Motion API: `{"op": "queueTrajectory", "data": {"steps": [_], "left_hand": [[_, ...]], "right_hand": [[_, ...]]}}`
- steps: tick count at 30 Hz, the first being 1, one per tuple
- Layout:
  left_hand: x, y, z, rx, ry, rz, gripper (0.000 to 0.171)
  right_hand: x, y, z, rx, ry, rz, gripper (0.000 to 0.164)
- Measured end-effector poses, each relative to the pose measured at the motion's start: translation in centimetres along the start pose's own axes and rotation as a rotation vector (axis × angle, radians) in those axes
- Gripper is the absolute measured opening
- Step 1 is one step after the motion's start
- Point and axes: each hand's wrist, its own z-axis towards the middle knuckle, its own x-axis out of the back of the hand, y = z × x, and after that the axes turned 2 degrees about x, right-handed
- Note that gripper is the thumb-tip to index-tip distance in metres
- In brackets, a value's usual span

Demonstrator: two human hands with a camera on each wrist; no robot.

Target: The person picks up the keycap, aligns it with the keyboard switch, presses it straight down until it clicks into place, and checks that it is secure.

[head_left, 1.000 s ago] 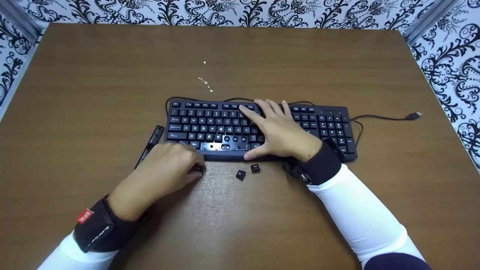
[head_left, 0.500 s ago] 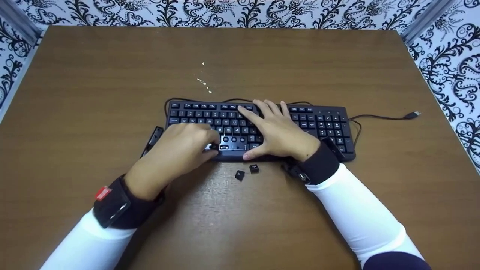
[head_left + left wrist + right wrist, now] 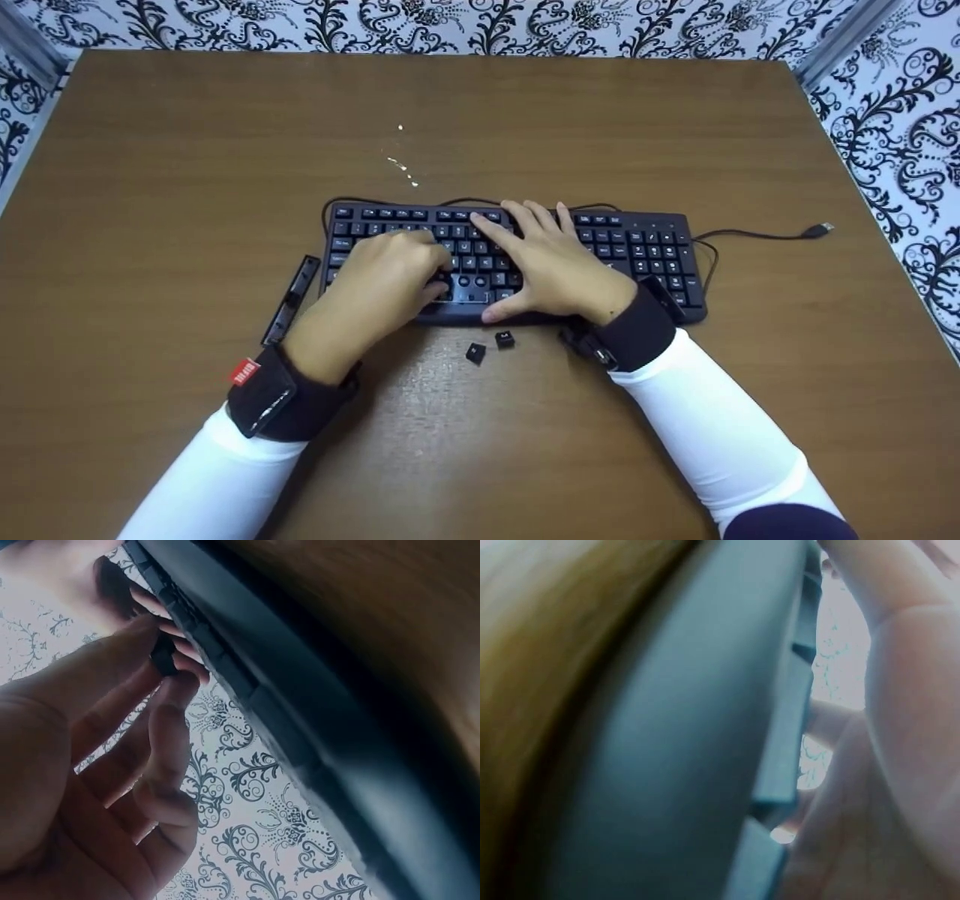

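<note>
A black keyboard (image 3: 660, 262) lies on the table, with several keycaps off its lower rows. Between thumb and index finger, my left hand (image 3: 382, 281) pinches a small black keycap (image 3: 163, 654) just above the keyboard; in the head view the keycap is hidden behind the fingers. My right hand (image 3: 555, 270) is spread over the keyboard right of its middle, fingers straight, thumb at the front edge. Two loose keycaps, one left (image 3: 475, 353) and one right (image 3: 505, 340), lie on the table before the keyboard. The right wrist view shows the keyboard's front edge (image 3: 675, 727) up close.
The keyboard's cable runs behind it, and its USB plug (image 3: 817, 231) lies to the right. Small white specks (image 3: 402, 166) dot the brown table (image 3: 225, 150) beyond the keyboard. Patterned wall covering (image 3: 487, 26) borders the table's far side.
My left hand has moved up and right from the keyboard's front left edge to over its keys. The right hand stays in place on the keyboard.
</note>
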Motion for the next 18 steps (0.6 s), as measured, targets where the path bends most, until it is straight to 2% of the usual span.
{"op": "queueTrajectory", "data": {"steps": [6, 12, 18], "left_hand": [[-0.2, 0.3, 0.4, 0.005, -0.003, 0.006, 0.020], [-0.7, 0.4, 0.5, 0.002, 0.003, 0.060, 0.017], [-1.1, 0.5, 0.5, 0.014, 0.022, 0.057, 0.017]], "right_hand": [[0.2, 0.1, 0.1, -0.012, -0.003, -0.007, 0.116], [0.1, -0.1, 0.1, 0.001, -0.003, -0.002, 0.116], [0.0, 0.0, 0.1, 0.004, 0.004, -0.004, 0.115]]}}
